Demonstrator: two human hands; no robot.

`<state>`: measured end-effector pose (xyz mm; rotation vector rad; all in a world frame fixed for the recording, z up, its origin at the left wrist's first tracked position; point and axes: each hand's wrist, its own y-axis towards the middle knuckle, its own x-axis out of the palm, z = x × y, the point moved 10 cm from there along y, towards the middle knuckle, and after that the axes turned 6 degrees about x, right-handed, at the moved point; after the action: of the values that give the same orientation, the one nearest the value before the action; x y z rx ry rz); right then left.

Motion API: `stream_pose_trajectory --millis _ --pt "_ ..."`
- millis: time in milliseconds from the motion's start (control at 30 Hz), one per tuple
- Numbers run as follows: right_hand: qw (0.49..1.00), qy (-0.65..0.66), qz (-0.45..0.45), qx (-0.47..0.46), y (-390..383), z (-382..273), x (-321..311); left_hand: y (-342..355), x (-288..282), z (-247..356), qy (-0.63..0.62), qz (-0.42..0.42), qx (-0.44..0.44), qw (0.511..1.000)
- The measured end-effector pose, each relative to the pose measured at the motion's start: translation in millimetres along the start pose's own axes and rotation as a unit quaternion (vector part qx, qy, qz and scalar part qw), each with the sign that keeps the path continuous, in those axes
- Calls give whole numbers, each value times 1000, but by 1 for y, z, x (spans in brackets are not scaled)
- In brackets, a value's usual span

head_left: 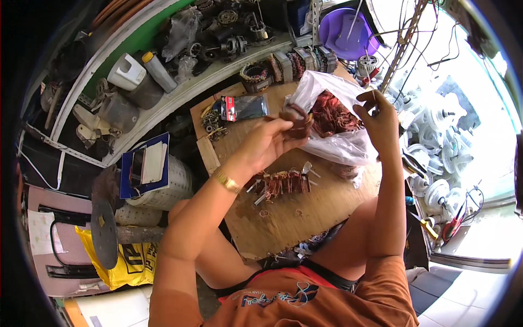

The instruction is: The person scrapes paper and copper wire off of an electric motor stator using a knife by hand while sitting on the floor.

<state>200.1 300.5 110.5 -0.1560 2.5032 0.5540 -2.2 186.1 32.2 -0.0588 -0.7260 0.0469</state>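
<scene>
My left hand [267,143] is closed around a reddish-brown bundle of copper wire [297,124], held above the wooden board. My right hand [379,119] is raised at the right of an open white plastic bag [348,148]. Its thumb and fingers curl toward each other; whatever is between them is too small to make out. Tangled red-brown copper wire [330,113] fills the bag. Nearer to me lies a row of copper windings [284,183] with pale sleeves sticking out. Small wire rings [264,213] rest on the wooden board [272,237].
Several wound motor stators [256,73] line the board's far edge, beside a dark packet [251,107]. A purple basin [346,32] stands behind. Motor parts [229,43] crowd the shelf. White plastic parts [444,131] pile up at right; a yellow bag [117,264] lies at left.
</scene>
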Motion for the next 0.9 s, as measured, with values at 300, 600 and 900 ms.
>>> stream_pose_trajectory --millis 300,600,900 --pt "980 69 -135 -128 -39 -53 56 29 15 -20 377 -16 29 925" --pt "990 93 -104 -22 -25 -22 60 32 72 16 707 -60 272 650" --pt "937 342 -61 42 17 38 30 124 6 -47 416 -50 102 902"
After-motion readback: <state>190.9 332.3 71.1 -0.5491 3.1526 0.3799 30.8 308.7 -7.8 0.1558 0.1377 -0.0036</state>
